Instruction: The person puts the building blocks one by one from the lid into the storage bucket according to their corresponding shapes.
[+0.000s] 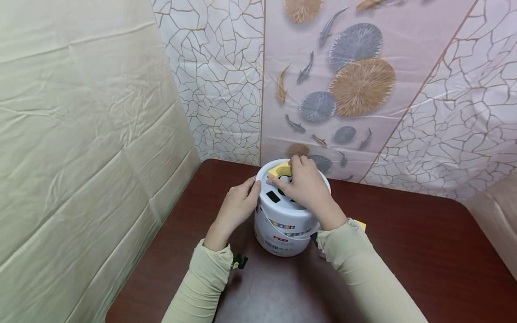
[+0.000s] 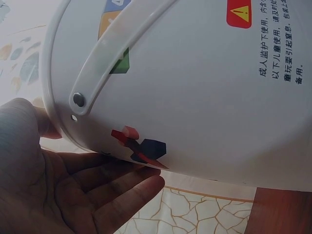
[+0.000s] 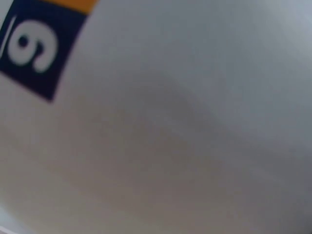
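A white bucket [image 1: 282,244] with printed labels stands upright on the table, its white lid [image 1: 264,187] cut with dark openings. My right hand [image 1: 304,184] is over the lid and pinches a yellow block [image 1: 278,170] with a curved notch between thumb and fingers. At the bucket's left side, my left hand [image 1: 239,202] holds the rim. The left wrist view shows that hand [image 2: 73,185] with its thumb behind the rim and its fingers along the printed wall, near the handle [image 2: 100,63]. Only the blurred bucket wall [image 3: 161,126] fills the right wrist view.
The dark red-brown table [image 1: 412,251] extends to both sides of the bucket. A yellow piece [image 1: 361,224] pokes out beyond the right sleeve. Patterned cloth [image 1: 226,80] hangs behind the table and a pale cloth [image 1: 89,134] hangs at the left.
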A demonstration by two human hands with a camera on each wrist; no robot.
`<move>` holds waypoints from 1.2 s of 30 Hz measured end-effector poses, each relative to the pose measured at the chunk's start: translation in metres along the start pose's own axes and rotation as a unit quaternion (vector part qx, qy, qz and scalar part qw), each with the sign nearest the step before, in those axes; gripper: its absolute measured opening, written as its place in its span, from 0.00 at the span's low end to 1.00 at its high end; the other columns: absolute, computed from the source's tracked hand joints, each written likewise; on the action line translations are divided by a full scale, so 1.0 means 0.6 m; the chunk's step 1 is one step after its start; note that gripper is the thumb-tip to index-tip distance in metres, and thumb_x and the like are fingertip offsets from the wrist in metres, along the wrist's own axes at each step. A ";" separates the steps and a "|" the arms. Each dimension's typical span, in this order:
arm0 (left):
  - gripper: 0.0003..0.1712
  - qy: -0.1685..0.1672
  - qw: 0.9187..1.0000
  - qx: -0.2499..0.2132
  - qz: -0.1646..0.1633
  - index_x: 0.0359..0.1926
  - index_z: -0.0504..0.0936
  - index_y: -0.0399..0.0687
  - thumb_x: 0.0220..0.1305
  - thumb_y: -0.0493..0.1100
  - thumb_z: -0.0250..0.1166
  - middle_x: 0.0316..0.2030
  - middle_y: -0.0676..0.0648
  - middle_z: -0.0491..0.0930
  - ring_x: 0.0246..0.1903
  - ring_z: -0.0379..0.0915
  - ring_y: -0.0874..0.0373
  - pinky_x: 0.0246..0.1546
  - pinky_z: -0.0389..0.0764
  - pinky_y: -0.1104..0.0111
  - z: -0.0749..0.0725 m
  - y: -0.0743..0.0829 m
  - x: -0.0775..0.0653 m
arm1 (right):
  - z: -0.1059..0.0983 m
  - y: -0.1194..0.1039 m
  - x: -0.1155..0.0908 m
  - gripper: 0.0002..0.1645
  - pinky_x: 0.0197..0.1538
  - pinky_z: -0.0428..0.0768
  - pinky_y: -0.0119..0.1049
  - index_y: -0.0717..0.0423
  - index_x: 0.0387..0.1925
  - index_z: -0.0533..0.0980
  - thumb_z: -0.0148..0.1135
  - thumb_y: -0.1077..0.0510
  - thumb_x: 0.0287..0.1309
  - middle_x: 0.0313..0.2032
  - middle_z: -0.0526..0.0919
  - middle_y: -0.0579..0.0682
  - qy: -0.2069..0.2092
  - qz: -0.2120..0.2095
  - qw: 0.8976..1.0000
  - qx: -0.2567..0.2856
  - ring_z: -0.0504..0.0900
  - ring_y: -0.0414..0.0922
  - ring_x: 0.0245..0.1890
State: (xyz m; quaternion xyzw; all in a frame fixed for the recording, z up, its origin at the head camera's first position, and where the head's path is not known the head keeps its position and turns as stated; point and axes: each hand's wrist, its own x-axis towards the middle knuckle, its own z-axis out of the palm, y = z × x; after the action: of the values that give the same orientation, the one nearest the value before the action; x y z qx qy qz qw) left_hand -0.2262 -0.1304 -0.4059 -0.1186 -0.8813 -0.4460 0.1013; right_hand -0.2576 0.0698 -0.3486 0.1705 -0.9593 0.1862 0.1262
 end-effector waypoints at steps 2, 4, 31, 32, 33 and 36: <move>0.32 0.001 1.000 -0.001 -0.002 0.69 0.74 0.53 0.76 0.63 0.43 0.53 0.47 0.83 0.46 0.78 0.58 0.45 0.81 0.57 0.000 0.000 0.001 | 0.001 0.000 -0.001 0.48 0.52 0.73 0.53 0.65 0.55 0.68 0.65 0.27 0.55 0.49 0.74 0.60 0.004 -0.005 1.000 -0.004 0.72 0.60 0.49; 0.32 0.002 1.000 -0.001 -0.003 0.69 0.74 0.52 0.76 0.63 0.44 0.54 0.47 0.82 0.48 0.78 0.58 0.47 0.81 0.56 0.000 0.000 0.001 | 0.002 -0.001 -0.002 0.47 0.52 0.73 0.53 0.65 0.54 0.69 0.65 0.28 0.56 0.48 0.74 0.60 0.007 -0.010 1.000 -0.008 0.72 0.60 0.48; 0.33 0.000 1.000 -0.002 -0.002 0.69 0.74 0.51 0.77 0.63 0.43 0.56 0.46 0.82 0.50 0.78 0.57 0.48 0.81 0.55 -0.001 -0.001 0.000 | 0.005 -0.001 -0.008 0.46 0.48 0.72 0.50 0.68 0.53 0.71 0.62 0.28 0.59 0.45 0.74 0.60 0.019 -0.042 0.999 -0.023 0.69 0.56 0.44; 0.33 -0.001 1.000 -0.002 -0.002 0.69 0.74 0.51 0.77 0.63 0.43 0.56 0.46 0.82 0.49 0.78 0.57 0.48 0.81 0.55 -0.001 -0.001 0.000 | 0.005 -0.001 -0.008 0.47 0.49 0.72 0.50 0.68 0.54 0.72 0.62 0.28 0.59 0.46 0.74 0.60 0.019 -0.040 0.999 -0.020 0.69 0.57 0.44; 0.33 -0.001 1.000 -0.003 -0.001 0.69 0.74 0.51 0.77 0.63 0.43 0.55 0.46 0.82 0.48 0.79 0.57 0.48 0.81 0.55 -0.001 -0.001 0.000 | 0.005 -0.001 -0.008 0.47 0.50 0.72 0.50 0.68 0.55 0.72 0.62 0.28 0.59 0.47 0.74 0.61 0.019 -0.039 0.999 -0.017 0.70 0.57 0.45; 0.33 -0.001 1.000 -0.003 0.002 0.69 0.74 0.51 0.77 0.62 0.43 0.54 0.46 0.82 0.47 0.79 0.57 0.47 0.81 0.56 0.000 0.000 -0.001 | 0.005 0.000 -0.009 0.48 0.52 0.72 0.51 0.68 0.57 0.71 0.62 0.28 0.59 0.49 0.74 0.61 0.017 -0.036 0.999 -0.012 0.70 0.58 0.48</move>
State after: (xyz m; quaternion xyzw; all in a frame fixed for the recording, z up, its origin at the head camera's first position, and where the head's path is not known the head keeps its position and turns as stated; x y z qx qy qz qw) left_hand -0.2258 -0.1306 -0.4063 -0.1208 -0.8799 -0.4483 0.1008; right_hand -0.2534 0.0699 -0.3529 0.2003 -0.9525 0.1730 0.1508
